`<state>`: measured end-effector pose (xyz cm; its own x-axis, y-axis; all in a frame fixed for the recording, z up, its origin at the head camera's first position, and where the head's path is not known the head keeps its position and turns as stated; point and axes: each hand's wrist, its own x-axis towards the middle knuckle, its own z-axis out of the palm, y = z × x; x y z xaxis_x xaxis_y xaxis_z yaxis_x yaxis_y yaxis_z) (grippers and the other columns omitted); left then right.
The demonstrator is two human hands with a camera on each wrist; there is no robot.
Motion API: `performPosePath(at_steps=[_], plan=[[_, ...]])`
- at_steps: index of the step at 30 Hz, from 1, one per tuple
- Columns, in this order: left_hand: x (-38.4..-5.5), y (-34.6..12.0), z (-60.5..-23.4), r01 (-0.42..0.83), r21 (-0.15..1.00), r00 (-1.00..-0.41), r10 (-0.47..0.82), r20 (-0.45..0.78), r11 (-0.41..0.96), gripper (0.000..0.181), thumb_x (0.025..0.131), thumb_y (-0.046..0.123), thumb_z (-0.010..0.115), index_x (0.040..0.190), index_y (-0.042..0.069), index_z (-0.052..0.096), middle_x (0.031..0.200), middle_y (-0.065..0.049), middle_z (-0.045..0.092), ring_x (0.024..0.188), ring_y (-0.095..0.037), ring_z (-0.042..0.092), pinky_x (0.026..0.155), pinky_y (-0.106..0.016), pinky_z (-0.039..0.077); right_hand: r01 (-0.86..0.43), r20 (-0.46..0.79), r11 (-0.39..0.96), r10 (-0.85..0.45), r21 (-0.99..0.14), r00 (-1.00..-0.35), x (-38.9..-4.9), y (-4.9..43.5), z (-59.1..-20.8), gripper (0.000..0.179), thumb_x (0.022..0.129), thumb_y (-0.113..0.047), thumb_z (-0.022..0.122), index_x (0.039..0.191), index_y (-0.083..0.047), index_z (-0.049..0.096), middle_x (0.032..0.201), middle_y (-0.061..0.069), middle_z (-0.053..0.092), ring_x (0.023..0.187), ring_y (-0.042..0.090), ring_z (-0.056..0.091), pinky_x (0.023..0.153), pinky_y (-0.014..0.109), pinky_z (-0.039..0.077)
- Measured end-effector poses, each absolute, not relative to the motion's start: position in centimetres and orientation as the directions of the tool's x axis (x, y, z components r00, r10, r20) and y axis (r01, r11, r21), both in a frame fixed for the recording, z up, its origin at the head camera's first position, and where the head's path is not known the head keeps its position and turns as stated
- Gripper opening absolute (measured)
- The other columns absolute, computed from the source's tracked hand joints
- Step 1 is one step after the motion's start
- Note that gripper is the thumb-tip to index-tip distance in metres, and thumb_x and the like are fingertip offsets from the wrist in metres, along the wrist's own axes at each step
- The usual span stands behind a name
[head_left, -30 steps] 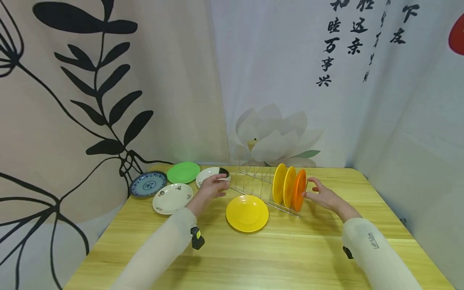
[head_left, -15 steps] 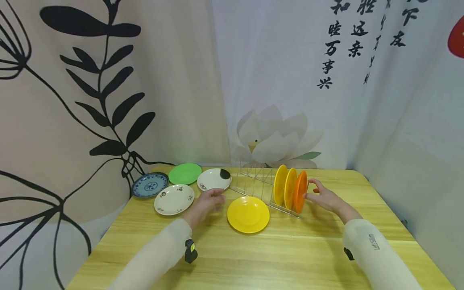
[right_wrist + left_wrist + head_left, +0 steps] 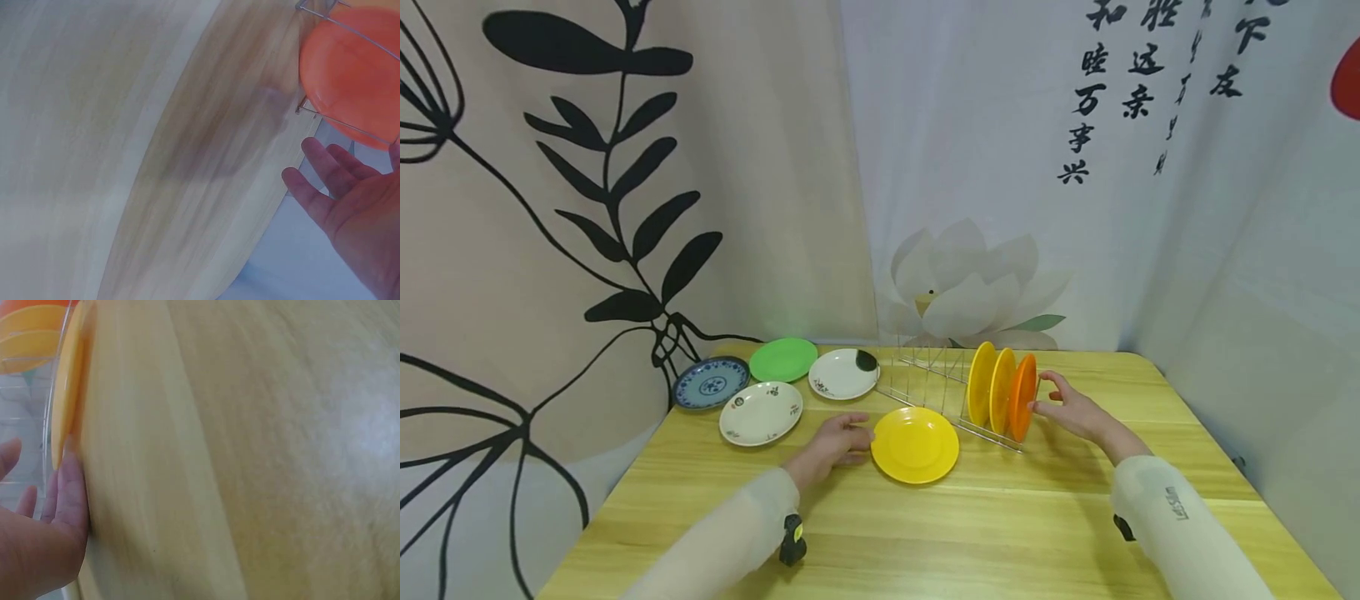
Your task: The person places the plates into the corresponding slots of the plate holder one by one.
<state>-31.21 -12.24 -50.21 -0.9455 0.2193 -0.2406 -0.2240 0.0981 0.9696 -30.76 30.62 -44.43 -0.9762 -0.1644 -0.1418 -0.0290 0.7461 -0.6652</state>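
A yellow plate (image 3: 915, 445) lies flat on the table in front of a wire dish rack (image 3: 925, 390). My left hand (image 3: 831, 447) is at its left edge, and in the left wrist view the extended fingers (image 3: 72, 494) reach the plate's rim with the thumb held apart. Two yellow plates (image 3: 980, 383) and an orange plate (image 3: 1022, 397) stand upright at the rack's right end. Beside the orange plate is my right hand (image 3: 1071, 408), fingers loosely spread at the rack's end wire; the right wrist view cuts off the thumb, so contact there is unclear.
Left of the rack lie a white plate with a dark patch (image 3: 842, 374), a green plate (image 3: 783, 360), a white patterned plate (image 3: 761, 414) and a blue patterned plate (image 3: 711, 382). The wooden table (image 3: 985, 533) meets curtains behind and at the right.
My left hand has come away from the white plate with the dark patch, toward me, and reached the yellow plate's left edge. The right hand stays by the orange plate.
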Motion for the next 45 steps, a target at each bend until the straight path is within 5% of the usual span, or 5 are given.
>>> performPosePath(at_steps=[24, 45], plan=[[-31.2, -12.0, -49.9, -0.213, 0.968, -0.942, 0.236, -0.24, 0.133, 0.059, 0.091, 0.005, 0.069, 0.143, -0.004, 0.045, 0.127, -0.022, 0.059, 0.098, -0.022, 0.065, 0.083, -0.038, 0.058, -0.038, -0.137, 0.736, -0.175, -0.676, -0.975, -30.6, 30.3, -44.0, 0.083, 0.096, -0.051, 0.054, 0.155, -0.01, 0.013, 0.148, 0.04, 0.03, 0.128, 0.058, 0.039, 0.099, 0.07, 0.038], [-30.9, -9.4, -49.7, -0.199, 0.98, -0.949, 0.254, -0.19, -0.012, 0.051, 0.088, -0.007, 0.065, 0.136, -0.014, 0.049, 0.109, -0.015, 0.057, 0.088, -0.017, 0.06, 0.084, -0.033, 0.057, -0.04, -0.136, 0.734, -0.179, -0.678, -0.974, -30.4, 30.5, -44.4, 0.082, 0.097, -0.05, 0.053, 0.155, -0.009, 0.013, 0.147, 0.04, 0.031, 0.129, 0.058, 0.038, 0.098, 0.071, 0.037]])
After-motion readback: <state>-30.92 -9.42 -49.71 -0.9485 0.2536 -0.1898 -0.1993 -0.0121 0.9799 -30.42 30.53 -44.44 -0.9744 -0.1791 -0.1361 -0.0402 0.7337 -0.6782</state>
